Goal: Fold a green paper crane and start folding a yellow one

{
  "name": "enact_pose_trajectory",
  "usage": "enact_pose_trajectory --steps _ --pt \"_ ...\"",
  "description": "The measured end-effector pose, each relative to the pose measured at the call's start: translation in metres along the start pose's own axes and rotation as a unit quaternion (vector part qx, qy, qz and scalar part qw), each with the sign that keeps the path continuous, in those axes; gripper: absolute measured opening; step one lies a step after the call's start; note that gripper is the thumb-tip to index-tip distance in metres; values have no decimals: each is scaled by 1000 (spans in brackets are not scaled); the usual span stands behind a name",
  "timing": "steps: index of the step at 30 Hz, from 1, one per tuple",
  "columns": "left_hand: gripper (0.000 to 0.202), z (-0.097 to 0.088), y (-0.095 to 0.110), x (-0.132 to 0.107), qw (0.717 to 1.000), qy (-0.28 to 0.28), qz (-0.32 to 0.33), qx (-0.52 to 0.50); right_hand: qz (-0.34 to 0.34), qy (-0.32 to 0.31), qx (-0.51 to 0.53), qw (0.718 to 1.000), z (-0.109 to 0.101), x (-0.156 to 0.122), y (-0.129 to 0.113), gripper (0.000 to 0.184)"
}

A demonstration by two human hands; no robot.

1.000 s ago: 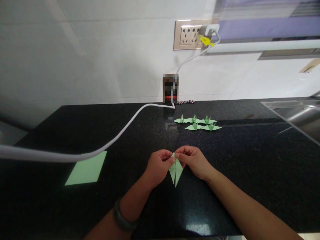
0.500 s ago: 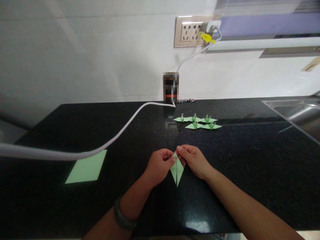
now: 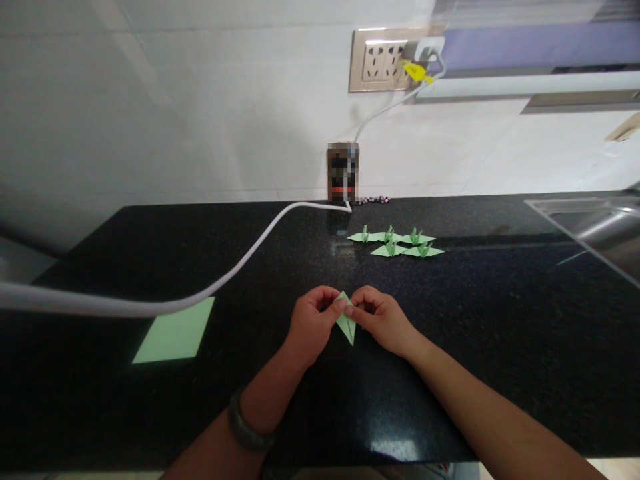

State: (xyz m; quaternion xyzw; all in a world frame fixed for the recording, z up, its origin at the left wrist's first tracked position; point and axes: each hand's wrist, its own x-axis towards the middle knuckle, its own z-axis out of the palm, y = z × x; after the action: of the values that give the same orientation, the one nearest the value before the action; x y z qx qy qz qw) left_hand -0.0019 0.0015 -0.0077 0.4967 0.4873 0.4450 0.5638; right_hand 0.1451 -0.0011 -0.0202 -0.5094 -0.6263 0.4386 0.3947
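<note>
the black stone counter (image 3: 500,320) runs under a white tiled wall, a white cable (image 3: 240,267) trailing across it and a flat green sheet (image 3: 174,331) at your left. your left hand (image 3: 311,325) and right hand (image 3: 381,319) meet just above the counter, fingertips pinching the top of a small folded green paper (image 3: 347,321), its point hanging down. pinch close to the crease, line up the edges, press firmly.

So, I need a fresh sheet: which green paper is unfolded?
The flat sheet at far left; the four cranes and the held piece are folded.
</note>
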Motion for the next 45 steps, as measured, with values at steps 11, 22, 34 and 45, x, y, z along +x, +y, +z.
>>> enact_pose_trajectory --steps 11,22,34,45 --pt "41 8 0 -3 994 -66 -75 -50 -17 83 42 996 -4 -1 -5 17" --pt "21 7 0 -4 994 -79 -79 2 92 40 147 984 0 1 -2 17" --pt "22 9 4 -4 988 -77 -132 4 75 124 196 970 -10 7 -1 23" --pt "36 7 6 -1 978 -41 -133 -155 40 15 85 995 -8 3 -2 18"
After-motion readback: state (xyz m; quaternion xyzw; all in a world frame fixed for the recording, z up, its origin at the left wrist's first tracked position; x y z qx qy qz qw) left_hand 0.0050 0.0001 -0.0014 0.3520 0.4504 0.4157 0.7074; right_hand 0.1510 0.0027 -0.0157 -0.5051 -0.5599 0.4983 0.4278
